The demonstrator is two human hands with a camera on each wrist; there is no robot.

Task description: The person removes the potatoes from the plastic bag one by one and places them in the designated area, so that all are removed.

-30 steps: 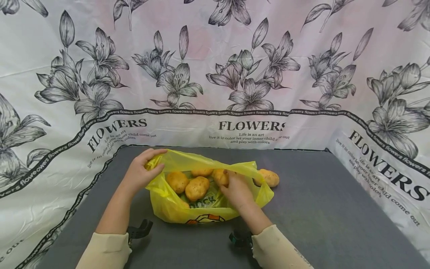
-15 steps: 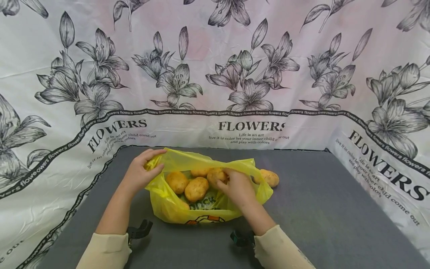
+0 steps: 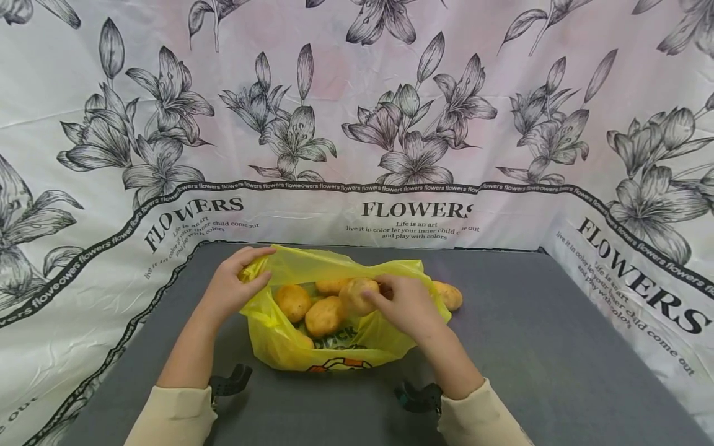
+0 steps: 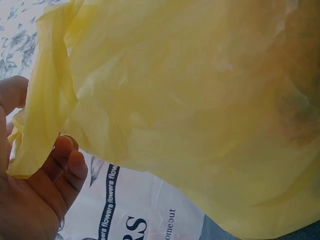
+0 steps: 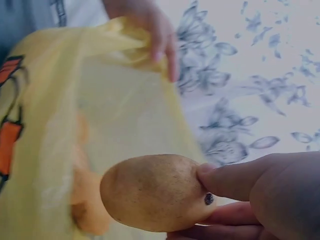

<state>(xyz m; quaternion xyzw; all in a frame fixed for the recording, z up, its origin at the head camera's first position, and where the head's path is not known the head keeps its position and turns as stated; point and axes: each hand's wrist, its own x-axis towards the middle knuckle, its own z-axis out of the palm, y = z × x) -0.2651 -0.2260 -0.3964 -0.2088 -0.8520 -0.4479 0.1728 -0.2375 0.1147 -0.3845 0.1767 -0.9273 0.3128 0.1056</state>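
A yellow plastic bag (image 3: 279,348) with its mouth spread wide lies on the grey table, several potatoes (image 3: 325,316) inside it. My left hand (image 3: 237,282) grips the bag's left rim, the film folded between thumb and fingers (image 4: 65,150) in the left wrist view. Over the right part of the opening, my right hand (image 3: 409,306) pinches one potato (image 5: 155,192) by its end, thumb on top and fingers beneath. A dark spot marks that potato near the thumb. The bag's lower inside is partly hidden.
Another potato (image 3: 448,296) lies on the table (image 3: 535,347) just right of the bag, partly covered by its edge. A white flower-printed cloth (image 3: 312,214) hangs behind and along both sides of the table. Black straps are on both wrists.
My right hand has lifted the potato from the bag's right inside, drawing it slightly up and toward me. The left hand has stayed at the rim.
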